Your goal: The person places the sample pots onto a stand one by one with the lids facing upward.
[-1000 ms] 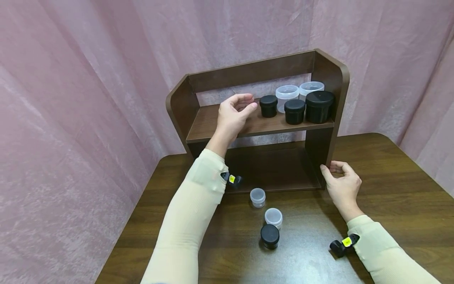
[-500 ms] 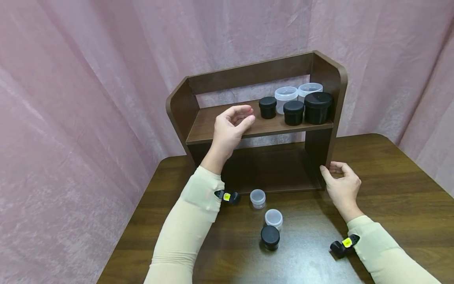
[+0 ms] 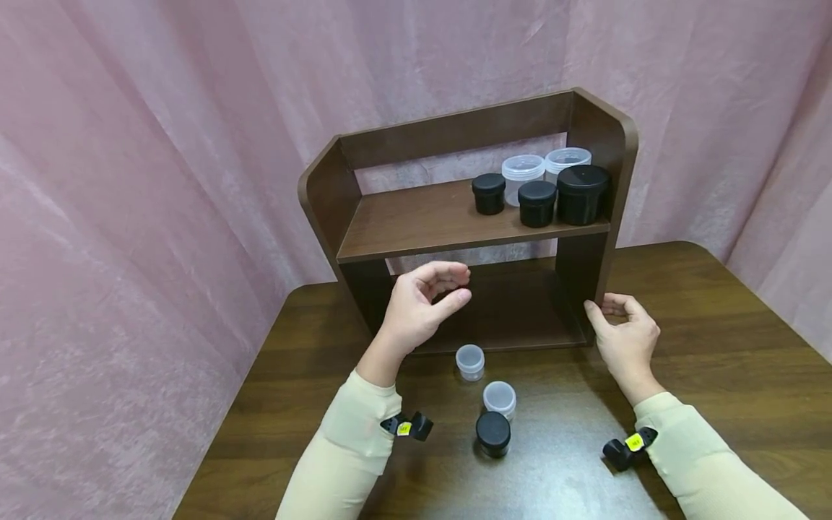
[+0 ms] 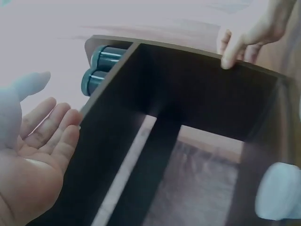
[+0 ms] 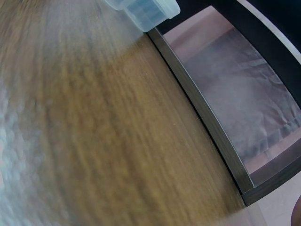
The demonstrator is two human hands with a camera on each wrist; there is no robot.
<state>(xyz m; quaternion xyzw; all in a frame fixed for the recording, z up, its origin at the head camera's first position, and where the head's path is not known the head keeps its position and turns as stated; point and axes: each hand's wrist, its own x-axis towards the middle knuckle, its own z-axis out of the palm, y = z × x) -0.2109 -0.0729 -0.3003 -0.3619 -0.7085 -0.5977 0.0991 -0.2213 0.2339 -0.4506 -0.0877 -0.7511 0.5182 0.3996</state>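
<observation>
A dark wooden two-level shelf (image 3: pixel 416 220) stands on the brown table (image 3: pixel 715 361). My left hand (image 3: pixel 458 283) hovers in front of its lower opening with loosely curled fingers and holds nothing; the left wrist view shows its palm (image 4: pixel 33 146) open beside the shelf's side panel (image 4: pixel 108 122). My right hand (image 3: pixel 601 307) grips the lower front edge of the shelf's right side panel, thumb on the inside and fingers (image 4: pixel 233 42) curled over the edge. Three black jars (image 3: pixel 538 203) and two clear jars (image 3: pixel 523 173) stand at the right end of the upper shelf.
On the table before the shelf stand two small clear jars (image 3: pixel 469 361) (image 3: pixel 499 399) and a black-lidded jar (image 3: pixel 492 433), between my two forearms. Pink curtains (image 3: pixel 162 180) hang close behind and to the left. The table's right corner (image 3: pixel 708 253) lies near the curtain.
My left hand has come down from the upper shelf to in front of the lower opening, empty throughout. My right hand has stayed on the shelf's right panel.
</observation>
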